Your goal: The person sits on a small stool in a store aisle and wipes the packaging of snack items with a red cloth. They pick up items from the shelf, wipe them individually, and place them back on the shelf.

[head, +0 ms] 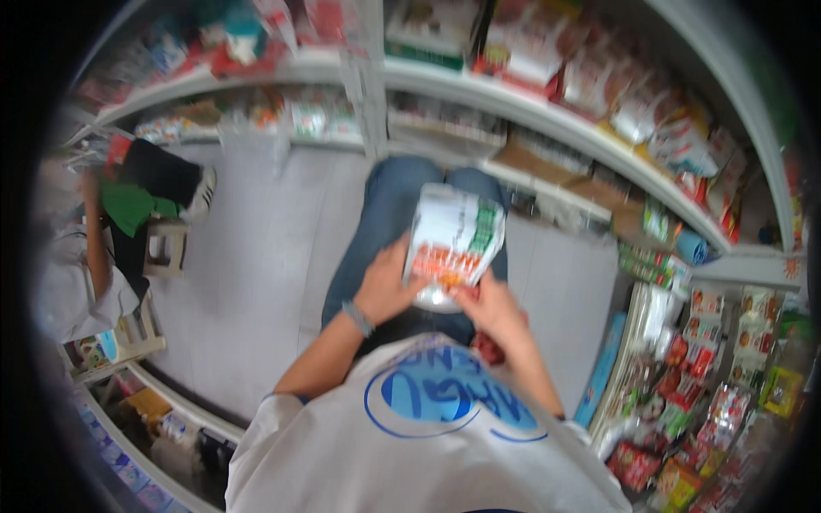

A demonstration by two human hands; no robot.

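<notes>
A white food pouch (454,237) with green and orange print is held above my lap in both hands. My left hand (388,285) grips its lower left edge, the thumb lying across the front. At the lower right corner, my right hand (490,304) pinches the pouch near its silvery bottom. Something dark red (489,349) shows beneath my right wrist; blur hides what it is. Under the pouch are my knees in blue jeans (359,256).
Shelves of packaged goods (616,96) curve across the front and right. Hanging packets (699,346) fill a rack at my right. On the left, another person (90,269) sits near a beige plastic stool (165,249). A low shelf (186,417) stands behind on my left.
</notes>
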